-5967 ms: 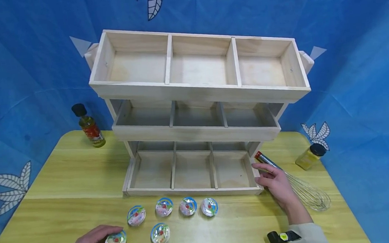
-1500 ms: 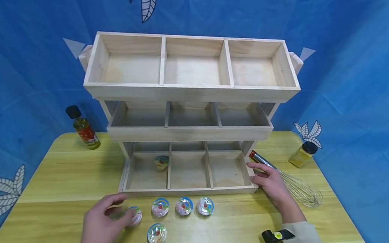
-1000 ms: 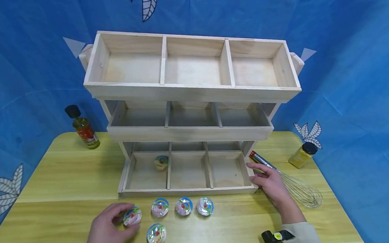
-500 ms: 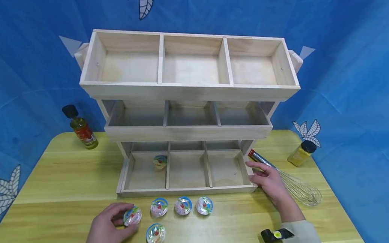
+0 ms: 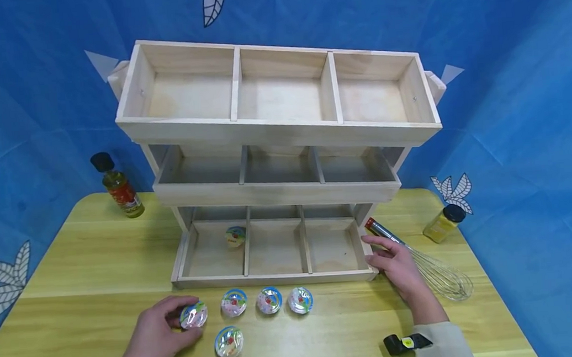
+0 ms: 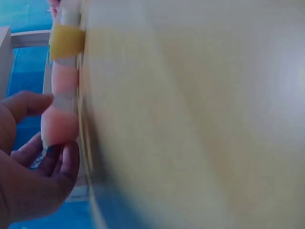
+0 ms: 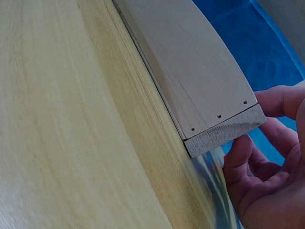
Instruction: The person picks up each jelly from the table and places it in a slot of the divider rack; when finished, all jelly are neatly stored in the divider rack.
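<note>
Near the front left of the table, my left hand (image 5: 159, 332) pinches a pink jelly cup (image 5: 193, 315) between thumb and fingers; its pink side (image 6: 61, 128) shows in the left wrist view. A row of jelly cups lies to its right: one cup (image 5: 234, 302), a second (image 5: 269, 300) and a third (image 5: 300, 300). A paler cup (image 5: 229, 342) sits closer to me. Another jelly cup (image 5: 236, 236) lies in the bottom tier's left compartment of the wooden shelf (image 5: 273, 280). My right hand (image 5: 397, 263) holds the right end of that tier, fingertips at its corner board (image 7: 224, 131).
Two upper tiers (image 5: 277, 129) overhang the bottom one. A whisk (image 5: 442, 275) lies right beside my right hand. A yellow jar (image 5: 441, 227) stands at the right, an oil bottle (image 5: 124, 192) at the back left. A blue curtain (image 5: 510, 102) hangs behind.
A yellowish jelly cup has gone from the table into the bottom left compartment. My left hand has come back and taken hold of the pink cup. My right hand stays on the shelf.
</note>
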`<state>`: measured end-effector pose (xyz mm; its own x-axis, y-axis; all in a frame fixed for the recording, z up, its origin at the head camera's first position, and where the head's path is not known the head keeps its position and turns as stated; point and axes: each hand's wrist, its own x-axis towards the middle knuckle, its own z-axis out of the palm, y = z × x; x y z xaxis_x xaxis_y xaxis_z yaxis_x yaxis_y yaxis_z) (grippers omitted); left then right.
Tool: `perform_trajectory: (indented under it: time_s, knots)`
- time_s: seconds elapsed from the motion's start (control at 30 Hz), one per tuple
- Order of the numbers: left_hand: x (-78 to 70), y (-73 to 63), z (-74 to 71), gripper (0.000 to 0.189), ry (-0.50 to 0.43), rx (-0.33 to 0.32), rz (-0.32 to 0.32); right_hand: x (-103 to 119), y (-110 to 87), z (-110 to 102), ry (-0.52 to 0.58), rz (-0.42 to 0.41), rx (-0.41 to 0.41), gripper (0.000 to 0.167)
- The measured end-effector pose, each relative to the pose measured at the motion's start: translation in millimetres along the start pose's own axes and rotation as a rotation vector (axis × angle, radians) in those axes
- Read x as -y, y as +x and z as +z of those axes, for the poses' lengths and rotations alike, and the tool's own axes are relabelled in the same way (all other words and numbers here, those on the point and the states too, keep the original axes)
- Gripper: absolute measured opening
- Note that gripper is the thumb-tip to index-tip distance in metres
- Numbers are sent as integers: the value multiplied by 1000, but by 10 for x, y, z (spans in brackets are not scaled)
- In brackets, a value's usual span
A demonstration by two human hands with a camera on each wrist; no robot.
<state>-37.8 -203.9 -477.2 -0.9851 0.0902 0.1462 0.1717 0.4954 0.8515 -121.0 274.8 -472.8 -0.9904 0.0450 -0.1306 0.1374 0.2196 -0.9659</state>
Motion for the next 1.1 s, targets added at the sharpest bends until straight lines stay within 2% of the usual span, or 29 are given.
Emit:
perform_trajectory:
  time_s: [0.2,0.3,0.4,0.57,0.73,0.93,1.1]
  knots:
    - [-58,100,-108,50,-6,96,101,-4,1,2,0,-3,-1,43]
    - [-105,190,-157,49,2,110,149,-7,3,2,-4,2,-2,43]
    - [-166,298,-198,47,-12,110,169,-12,7,2,-8,7,-4,43]
    - [-245,478,-223,45,-77,112,159,-14,10,2,-8,4,-3,43]
    - [-272,653,-211,46,-99,123,120,-7,11,0,-1,-2,5,43]
    - [-244,868,-186,45,-128,171,61,-2,10,-3,-5,5,5,43]
    - [-207,1004,-129,47,-140,225,42,1,7,0,-11,10,2,43]
